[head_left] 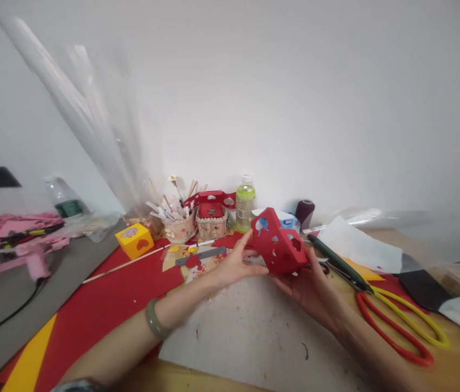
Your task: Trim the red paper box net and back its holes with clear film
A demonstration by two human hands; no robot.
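Observation:
A red paper box (273, 247) with heart-shaped and other cut-outs is held up, tilted, over the white work sheet (230, 337). My left hand (240, 261), below a green bangle on the wrist, grips the box's left side between thumb and fingers. From below and the right, my right hand (305, 280) supports it, fingers wrapped round its lower edge. Part of the box's inside shows through the openings. Left of the hands lie a grey metal strip (209, 254) and red paper scraps (192, 260).
Large scissors (370, 288) with red and yellow handles lie at right. A yellow box (135, 241) stands left on red paper (111, 294). Behind are baskets (179, 228) of sticks and a green drink bottle (245, 204). A pink glue gun (34, 261) lies far left.

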